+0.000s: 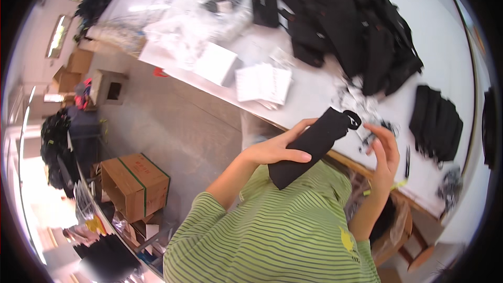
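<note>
A black fabric pouch [309, 149], long and narrow with a small loop at its upper end, is in my left hand [277, 147]. The thumb presses on its front face and the fingers wrap behind it. It is tilted, its loop end pointing up and to the right. Just right of the black loop [354, 120], my right hand [385, 152] is raised with curved fingers apart and nothing visible between them. On the white table [309, 106] beyond, small white tags and dark cords [359, 105] lie scattered near the hands.
A large heap of black fabric pouches [340, 26] covers the table's far part. A row of similar pouches [436, 123] lies at the right, near a black pen [407, 161]. Stacked white papers [263, 85] and a white box [216, 64] sit left. A cardboard box [137, 184] stands on the floor.
</note>
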`<state>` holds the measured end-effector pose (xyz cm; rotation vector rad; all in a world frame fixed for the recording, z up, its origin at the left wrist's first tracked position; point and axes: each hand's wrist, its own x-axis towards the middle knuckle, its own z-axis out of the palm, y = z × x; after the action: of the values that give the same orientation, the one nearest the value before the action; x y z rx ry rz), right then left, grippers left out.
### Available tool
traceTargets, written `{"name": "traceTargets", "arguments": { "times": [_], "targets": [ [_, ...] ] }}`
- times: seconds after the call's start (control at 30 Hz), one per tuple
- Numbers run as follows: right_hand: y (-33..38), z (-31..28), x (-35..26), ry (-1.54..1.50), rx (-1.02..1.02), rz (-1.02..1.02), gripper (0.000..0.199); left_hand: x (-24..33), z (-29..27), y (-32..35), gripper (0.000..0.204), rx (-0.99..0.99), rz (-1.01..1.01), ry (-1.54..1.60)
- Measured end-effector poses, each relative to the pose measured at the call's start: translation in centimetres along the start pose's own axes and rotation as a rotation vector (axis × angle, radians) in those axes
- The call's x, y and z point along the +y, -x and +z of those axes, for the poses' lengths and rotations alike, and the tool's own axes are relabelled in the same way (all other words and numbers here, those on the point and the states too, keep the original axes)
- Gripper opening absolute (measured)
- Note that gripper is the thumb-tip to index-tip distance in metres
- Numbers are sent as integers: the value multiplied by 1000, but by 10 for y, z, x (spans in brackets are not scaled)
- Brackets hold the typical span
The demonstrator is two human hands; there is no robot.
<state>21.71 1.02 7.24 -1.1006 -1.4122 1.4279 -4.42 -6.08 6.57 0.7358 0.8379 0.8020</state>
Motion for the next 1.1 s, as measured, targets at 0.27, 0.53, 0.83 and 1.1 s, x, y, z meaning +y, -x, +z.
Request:
{"name": "traceTargets", "arguments": {
  "times": [0.27, 0.53, 0.83, 1.1],
  "targets": [
    [-2, -1, 3, -10, -72, 59, 19, 132, -138, 52, 88, 1057, 453, -623],
    [5, 4, -1, -13, -128, 71, 18, 174, -374, 67, 112, 1340, 200, -935],
    [5, -9, 12, 33, -91, 104, 19, 133, -373, 50, 107, 1331, 335, -960],
    [4, -15, 17, 35, -45, 130, 18, 145, -194, 14, 45, 1100, 606, -1019]
  ]
}}
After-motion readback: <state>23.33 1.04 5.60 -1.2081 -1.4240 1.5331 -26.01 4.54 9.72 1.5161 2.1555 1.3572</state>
